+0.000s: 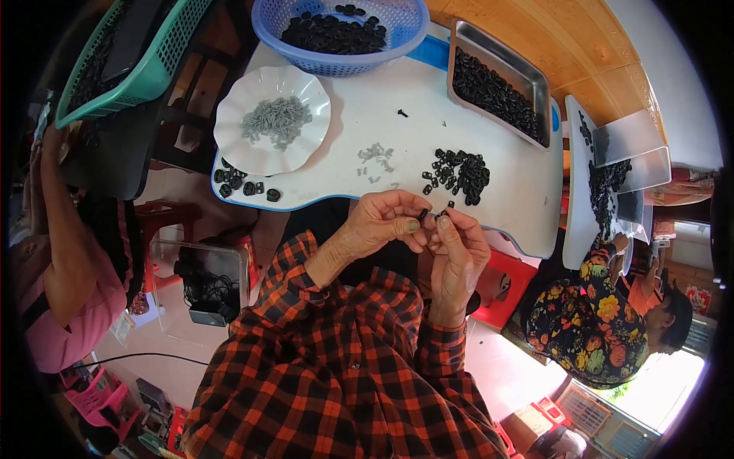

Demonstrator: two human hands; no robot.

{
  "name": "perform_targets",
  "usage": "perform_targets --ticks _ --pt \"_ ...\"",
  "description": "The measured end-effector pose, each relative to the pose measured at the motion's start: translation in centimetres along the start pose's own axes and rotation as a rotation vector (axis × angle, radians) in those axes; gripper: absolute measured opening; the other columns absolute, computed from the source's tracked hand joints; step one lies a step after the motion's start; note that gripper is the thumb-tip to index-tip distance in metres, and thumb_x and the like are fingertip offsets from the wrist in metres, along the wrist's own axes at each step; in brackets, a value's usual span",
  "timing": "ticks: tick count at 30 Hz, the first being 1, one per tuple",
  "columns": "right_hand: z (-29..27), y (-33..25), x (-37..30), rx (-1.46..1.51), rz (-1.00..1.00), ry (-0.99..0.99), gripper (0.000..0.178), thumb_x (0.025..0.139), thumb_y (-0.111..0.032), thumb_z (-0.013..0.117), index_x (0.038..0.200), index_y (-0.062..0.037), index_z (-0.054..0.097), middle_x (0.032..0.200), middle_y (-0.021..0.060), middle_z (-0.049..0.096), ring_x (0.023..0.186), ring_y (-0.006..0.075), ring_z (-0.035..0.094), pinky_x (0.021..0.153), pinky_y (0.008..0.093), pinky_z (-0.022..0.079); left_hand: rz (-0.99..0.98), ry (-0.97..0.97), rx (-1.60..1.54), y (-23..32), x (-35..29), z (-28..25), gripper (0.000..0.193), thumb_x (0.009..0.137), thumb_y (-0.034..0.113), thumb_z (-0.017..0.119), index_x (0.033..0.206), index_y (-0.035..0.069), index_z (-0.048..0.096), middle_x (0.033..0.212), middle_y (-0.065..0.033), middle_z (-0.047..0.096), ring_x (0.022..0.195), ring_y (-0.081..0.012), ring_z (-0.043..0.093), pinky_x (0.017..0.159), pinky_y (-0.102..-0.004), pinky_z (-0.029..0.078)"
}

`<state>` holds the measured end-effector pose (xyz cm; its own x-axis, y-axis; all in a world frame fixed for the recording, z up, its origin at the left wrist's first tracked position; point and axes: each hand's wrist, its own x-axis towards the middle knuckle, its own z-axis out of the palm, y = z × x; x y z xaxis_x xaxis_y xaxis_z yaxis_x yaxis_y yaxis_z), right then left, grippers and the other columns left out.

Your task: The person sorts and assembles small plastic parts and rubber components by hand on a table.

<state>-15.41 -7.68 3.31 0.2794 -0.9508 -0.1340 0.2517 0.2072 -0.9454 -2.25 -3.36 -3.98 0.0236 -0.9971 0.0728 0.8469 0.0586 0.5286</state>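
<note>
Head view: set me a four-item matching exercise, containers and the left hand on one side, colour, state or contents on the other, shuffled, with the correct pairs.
1. Scalloped plate
2. Round basket at the table's far edge
3. Rectangular tray
4. Left hand

A. Silver metal, filled with small black parts
B. Pinching a small black piece
C. White, heaped with small grey pieces
D. Blue-violet and perforated, with black parts inside

Pairs: 1-C, 2-D, 3-A, 4-B
</note>
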Motion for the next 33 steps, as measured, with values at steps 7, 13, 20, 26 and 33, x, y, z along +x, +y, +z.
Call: perform_targets --ticks 7,13,20,26,33 --pt "-0.1 -0.2 -0.1 -0.005 -0.019 0.011 0.013 0.085 0.000 0.064 0.097 0.0027 0.063 0.082 0.0072 0.065 0.064 0.0079 0.053 0.058 0.0197 0.042 -0.024 -0.045 -0.158 -0.5 0.1 -0.3 0.034 0.089 0.004 0.057 0.121 -0.006 0.051 0.103 -0.0164 0.062 0.082 -0.0213 0.066 0.069 -0.0324 0.059" --pt "-0.1 0.0 -0.2 -0.045 -0.030 0.016 0.013 0.084 0.001 0.064 0.097 0.0025 0.063 0.083 0.0066 0.065 0.065 0.0075 0.054 0.058 0.0195 0.042 -0.004 -0.056 -0.197 -0.4 0.1 -0.2 0.033 0.090 0.004 0.057 0.121 -0.006 0.051 0.102 -0.0164 0.062 0.081 -0.0210 0.066 0.070 -0.0321 0.059" --pt "0.1 0.2 -0.6 -0.210 -0.071 0.013 0.011 0.084 0.001 0.064 0.095 0.0020 0.063 0.081 0.0052 0.065 0.065 0.0061 0.053 0.059 0.0180 0.042 0.054 0.085 0.100 0.5 -0.3 0.7 0.030 0.086 -0.002 0.061 0.116 -0.006 0.054 0.095 -0.0130 0.064 0.078 -0.0170 0.065 0.067 -0.0276 0.056" --pt "0.2 0.3 -0.7 -0.150 -0.115 0.044 0.012 0.084 0.002 0.064 0.095 0.0020 0.064 0.080 0.0038 0.063 0.066 0.0063 0.053 0.060 0.0183 0.042 0.045 0.123 0.224 0.9 -0.5 1.3 0.027 0.086 0.000 0.062 0.111 -0.005 0.057 0.092 -0.0102 0.065 0.076 -0.0138 0.064 0.066 -0.0245 0.055" --pt "0.3 0.6 -0.7 -0.243 -0.112 0.032 0.012 0.084 0.001 0.065 0.096 0.0016 0.064 0.081 0.0035 0.063 0.067 0.0063 0.054 0.062 0.0181 0.043 0.110 0.118 0.387 0.5 -0.4 0.8 0.018 0.088 0.002 0.059 0.104 -0.006 0.060 0.090 -0.0105 0.065 0.074 -0.0144 0.065 0.064 -0.0261 0.057"
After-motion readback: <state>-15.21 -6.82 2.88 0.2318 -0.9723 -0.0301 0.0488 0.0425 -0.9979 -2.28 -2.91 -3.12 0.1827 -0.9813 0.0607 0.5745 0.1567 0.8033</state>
